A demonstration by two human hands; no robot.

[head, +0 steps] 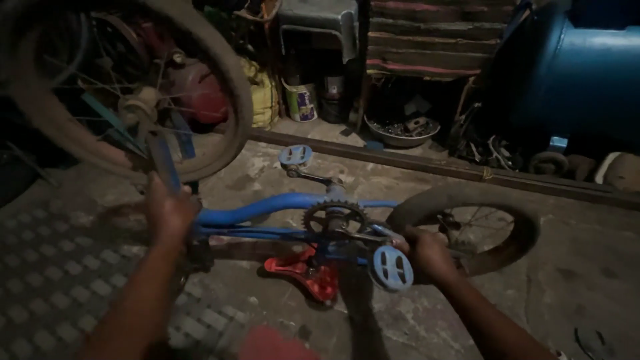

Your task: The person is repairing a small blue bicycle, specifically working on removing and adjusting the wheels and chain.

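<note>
Both hands, left hand (170,212) and right hand (427,253), grip an upturned blue bicycle (267,208).

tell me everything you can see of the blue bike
The bike is a small child's one with a blue frame, lying upside down on the concrete floor, its red saddle against the ground. Two light blue pedals sit on metal cranks around a toothed chainring. The front wheel is raised near the camera; the rear wheel lies low. The left hand holds the frame at the fork, the right hand by the near pedal.
</note>
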